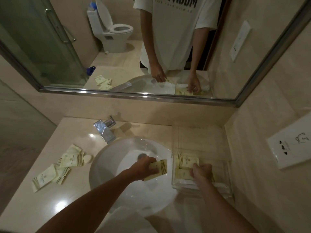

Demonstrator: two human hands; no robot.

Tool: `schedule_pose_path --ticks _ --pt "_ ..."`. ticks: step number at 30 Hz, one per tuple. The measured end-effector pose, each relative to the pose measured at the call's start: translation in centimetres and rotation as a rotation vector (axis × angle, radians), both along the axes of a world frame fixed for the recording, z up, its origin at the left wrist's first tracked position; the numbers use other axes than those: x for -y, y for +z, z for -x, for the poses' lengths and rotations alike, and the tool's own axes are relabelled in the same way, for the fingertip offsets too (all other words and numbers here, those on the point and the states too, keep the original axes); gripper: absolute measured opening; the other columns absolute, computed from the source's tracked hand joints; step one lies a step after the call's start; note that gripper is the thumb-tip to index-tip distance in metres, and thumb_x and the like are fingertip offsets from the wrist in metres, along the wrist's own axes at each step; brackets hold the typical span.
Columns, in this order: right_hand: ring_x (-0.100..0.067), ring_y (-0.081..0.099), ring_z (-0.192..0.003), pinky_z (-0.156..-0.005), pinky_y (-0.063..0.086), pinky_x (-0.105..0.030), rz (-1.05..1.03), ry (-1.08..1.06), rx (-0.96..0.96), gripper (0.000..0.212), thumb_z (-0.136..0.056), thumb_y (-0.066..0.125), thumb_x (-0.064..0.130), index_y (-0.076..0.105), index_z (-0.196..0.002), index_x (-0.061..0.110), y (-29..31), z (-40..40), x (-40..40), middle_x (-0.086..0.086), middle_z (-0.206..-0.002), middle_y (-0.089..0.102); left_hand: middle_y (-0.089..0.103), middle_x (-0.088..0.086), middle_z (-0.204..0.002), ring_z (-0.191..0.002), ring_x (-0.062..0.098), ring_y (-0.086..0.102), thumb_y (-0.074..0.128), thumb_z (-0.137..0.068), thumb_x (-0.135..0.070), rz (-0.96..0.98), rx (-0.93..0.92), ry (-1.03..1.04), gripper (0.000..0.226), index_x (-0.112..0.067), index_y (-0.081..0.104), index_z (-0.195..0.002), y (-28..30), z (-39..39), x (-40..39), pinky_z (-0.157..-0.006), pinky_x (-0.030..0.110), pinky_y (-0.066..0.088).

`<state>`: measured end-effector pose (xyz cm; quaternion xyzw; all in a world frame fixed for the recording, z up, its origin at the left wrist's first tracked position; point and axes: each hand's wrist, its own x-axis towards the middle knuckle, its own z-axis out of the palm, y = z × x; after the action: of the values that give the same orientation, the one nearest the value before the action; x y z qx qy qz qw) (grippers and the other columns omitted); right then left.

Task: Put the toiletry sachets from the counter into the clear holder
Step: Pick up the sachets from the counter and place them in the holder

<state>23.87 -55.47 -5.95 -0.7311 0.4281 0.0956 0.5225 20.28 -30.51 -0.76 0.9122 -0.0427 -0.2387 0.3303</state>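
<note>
My left hand (146, 167) grips a pale yellow sachet (160, 169) over the right side of the white basin (107, 167). My right hand (201, 171) is inside the clear holder (223, 170) on the counter's right, its curled fingers on a sachet (180, 174) lying there. Another sachet (187, 159) lies in the holder just beyond. Several more sachets (70, 158) lie scattered on the counter left of the basin, the nearest one (43, 178) toward the front edge.
A chrome tap (105, 130) stands behind the basin. A small round soap (88, 159) lies by the left sachets. A wall mirror (151, 47) rises behind the counter. A white wall plate (292, 147) is on the right wall.
</note>
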Motion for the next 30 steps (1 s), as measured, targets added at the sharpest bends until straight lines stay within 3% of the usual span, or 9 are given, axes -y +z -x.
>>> schedule_pose_path --ticks 3,6,9,13,16,20,25,28,30 --pt "-0.031 0.068 -0.073 -0.063 0.056 -0.037 0.199 0.164 -0.012 0.028 -0.084 0.066 0.021 0.046 -0.099 0.008 0.5 0.5 0.8 -0.016 -0.096 0.066 0.056 0.020 -0.100 -0.078 0.032 0.066 0.067 -0.084 -0.031 0.052 -0.043 0.025 0.028 -0.006 0.059 -0.094 -0.1 0.0 0.1 -0.047 0.038 0.057" --pt "-0.035 0.063 -0.092 -0.068 0.042 -0.031 0.335 0.268 -0.037 0.025 -0.086 0.063 0.022 0.051 -0.102 0.006 1.8 0.9 1.8 -0.017 -0.101 0.063 0.054 0.012 -0.090 -0.064 0.024 0.065 0.064 -0.088 -0.027 0.147 -0.100 0.089 0.015 -0.015 0.057 -0.082 -0.1 -0.2 0.8 -0.036 0.031 0.051" --pt "-0.035 0.062 -0.090 -0.067 0.041 -0.031 0.385 0.284 -0.006 0.020 -0.085 0.061 0.022 0.053 -0.098 0.009 2.8 0.9 3.0 -0.018 -0.101 0.064 0.058 0.005 -0.080 -0.057 0.016 0.063 0.061 -0.090 -0.024 0.272 -0.176 0.254 0.013 -0.011 0.060 -0.086 0.3 -0.5 2.4 -0.033 0.025 0.046" --pt "-0.034 0.060 -0.089 -0.067 0.040 -0.031 0.425 0.291 0.021 0.017 -0.084 0.059 0.020 0.055 -0.097 0.010 3.9 0.5 4.8 -0.017 -0.100 0.064 0.066 0.009 -0.093 -0.073 0.020 0.060 0.063 -0.089 -0.021 0.470 -0.350 0.587 0.009 -0.014 0.062 -0.095 -0.3 -1.2 5.1 -0.049 0.025 0.041" --pt "-0.032 0.060 -0.084 -0.066 0.043 -0.031 0.444 0.298 0.023 0.011 -0.082 0.057 0.018 0.055 -0.092 0.013 4.7 0.2 6.0 -0.015 -0.097 0.065 0.067 0.012 -0.096 -0.064 0.016 0.055 0.063 -0.087 -0.012 0.643 -0.511 0.772 0.018 -0.006 0.064 -0.104 -0.9 -1.7 7.4 -0.050 0.023 0.033" --pt "-0.032 0.060 -0.081 -0.062 0.040 -0.030 0.482 0.334 0.049 0.009 -0.082 0.054 0.017 0.058 -0.089 0.012 5.1 -0.1 7.0 -0.015 -0.093 0.066 0.067 0.014 -0.092 -0.070 0.020 0.064 0.069 -0.082 -0.002 0.821 -0.701 0.910 0.026 0.001 0.060 -0.106 -0.7 -1.8 10.3 -0.046 0.023 0.045" --pt "-0.027 0.056 -0.074 -0.059 0.038 -0.028 0.512 0.376 0.046 0.003 -0.083 0.053 0.018 0.054 -0.083 0.016 5.1 -0.7 8.2 -0.011 -0.086 0.064 0.065 0.027 -0.106 -0.081 0.032 0.069 0.073 -0.077 0.001 0.904 -0.815 1.009 0.039 0.011 0.056 -0.111 -1.6 -2.2 13.3 -0.049 0.029 0.057" --pt "-0.028 0.056 -0.074 -0.059 0.038 -0.027 0.519 0.386 0.062 0.002 -0.081 0.054 0.016 0.056 -0.081 0.016 5.1 -0.9 8.7 -0.008 -0.080 0.061 0.063 0.027 -0.096 -0.074 0.032 0.067 0.066 -0.084 0.000 0.953 -0.875 1.035 0.033 0.010 0.053 -0.113 -2.0 -2.2 14.6 -0.045 0.029 0.056" --pt "-0.029 0.059 -0.076 -0.059 0.038 -0.027 0.519 0.390 0.059 0.002 -0.080 0.055 0.017 0.056 -0.079 0.017 4.8 -1.0 8.9 -0.007 -0.079 0.062 0.065 0.023 -0.086 -0.056 0.024 0.066 0.066 -0.085 -0.003 0.933 -0.885 1.048 0.032 0.007 0.054 -0.113 -2.3 -2.1 15.1 -0.042 0.026 0.055"
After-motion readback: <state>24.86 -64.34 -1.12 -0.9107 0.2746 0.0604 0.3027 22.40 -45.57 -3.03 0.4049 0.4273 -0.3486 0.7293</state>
